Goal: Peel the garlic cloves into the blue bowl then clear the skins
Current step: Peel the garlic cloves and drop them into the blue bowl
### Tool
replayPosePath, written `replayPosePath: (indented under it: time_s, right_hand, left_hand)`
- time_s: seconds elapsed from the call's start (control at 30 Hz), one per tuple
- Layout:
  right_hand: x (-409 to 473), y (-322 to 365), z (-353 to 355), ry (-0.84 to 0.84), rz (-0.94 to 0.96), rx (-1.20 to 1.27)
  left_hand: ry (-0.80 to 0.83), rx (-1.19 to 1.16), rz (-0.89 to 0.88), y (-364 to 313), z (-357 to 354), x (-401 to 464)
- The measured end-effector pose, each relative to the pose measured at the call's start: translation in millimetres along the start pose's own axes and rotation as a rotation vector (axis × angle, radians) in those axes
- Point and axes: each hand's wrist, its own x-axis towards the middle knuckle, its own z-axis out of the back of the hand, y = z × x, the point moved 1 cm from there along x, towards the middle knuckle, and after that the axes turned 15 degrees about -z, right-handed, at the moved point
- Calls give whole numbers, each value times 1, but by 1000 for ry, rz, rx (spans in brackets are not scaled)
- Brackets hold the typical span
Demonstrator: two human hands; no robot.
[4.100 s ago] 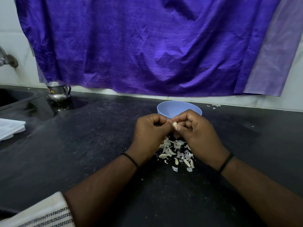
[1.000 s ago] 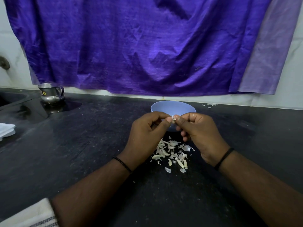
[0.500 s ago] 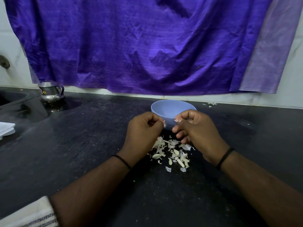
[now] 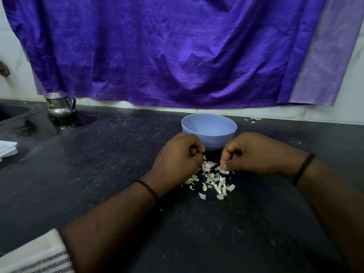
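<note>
The blue bowl [image 4: 208, 128] stands on the black counter, just beyond both hands; its inside is hidden from this angle. A heap of pale garlic skins [image 4: 212, 180] lies in front of it, between my wrists. My left hand [image 4: 178, 157] hovers at the heap's left edge with its fingers curled and the thumb pressed to them, pinching a small garlic clove that is almost wholly hidden. My right hand [image 4: 254, 152] is lowered to the heap's upper right, its fingertips pinching a white flake of skin [image 4: 224, 171].
A steel jug [image 4: 60, 104] stands at the back left beside a dark sink [image 4: 13, 112]. Something white and folded [image 4: 6, 148] lies at the left edge. A purple cloth [image 4: 167, 52] hangs on the wall. A few skin scraps [image 4: 254, 119] lie behind the bowl.
My hands were together pinching one clove in front of the bowl. They have drawn apart and dropped lower, the right one down onto the skin heap.
</note>
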Motion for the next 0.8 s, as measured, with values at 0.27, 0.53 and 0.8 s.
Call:
replayPosePath:
  time_s: [0.27,0.53,0.8]
  right_hand:
    - [-4,-1,0,166,20,-13]
    - [-1,2,-4,10,22,72]
    - [-2,11,-16,-69,79,74]
  left_hand:
    - [23,-34,-46,2,-3,0]
    - [20,-67,-26,1,-3,2]
    - [-29,8,-39,3,-3,1]
